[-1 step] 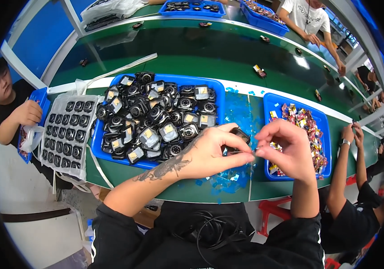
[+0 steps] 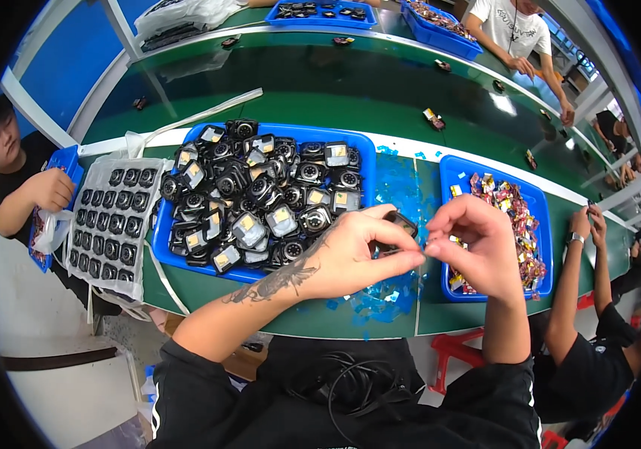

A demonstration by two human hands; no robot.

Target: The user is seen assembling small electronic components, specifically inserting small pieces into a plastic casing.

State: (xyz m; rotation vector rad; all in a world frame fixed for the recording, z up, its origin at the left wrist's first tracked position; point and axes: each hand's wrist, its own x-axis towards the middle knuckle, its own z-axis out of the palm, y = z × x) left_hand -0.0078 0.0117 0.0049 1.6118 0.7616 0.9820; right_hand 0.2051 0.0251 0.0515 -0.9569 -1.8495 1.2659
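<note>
Green workbench (image 2: pixel 313 97): long, curved by the lens, carrying all that follows. Large blue tray (image 2: pixel 369 146): left of the bench's middle, heaped with black camera-like modules (image 2: pixel 260 194), some showing gold-coloured faces. Clear blister sheet (image 2: pixel 111 217): at the bench's left end, overhanging its front edge, rows of round black parts seated in its pockets. Smaller blue tray (image 2: pixel 448 168): toward the right end, holding a loose pile of small multicoloured pieces. Blue film scraps (image 2: pixel 380 303): scattered on the strip between the two trays, thickest near the front edge. Left hand (image 2: pixel 350 258): raised over that strip, curled closed around a small dark part (image 2: pixel 399 222), forefinger stretched out to the right. Right hand (image 2: pixel 478 247): just beside it, thumb and forefinger pinched shut at the left forefinger's tip; what the pinch holds is too small to tell. Change: none to record against the picture just before, with hands, part and trays lying alike, so the work reads as paused mid-pinch over the scraps.
</note>
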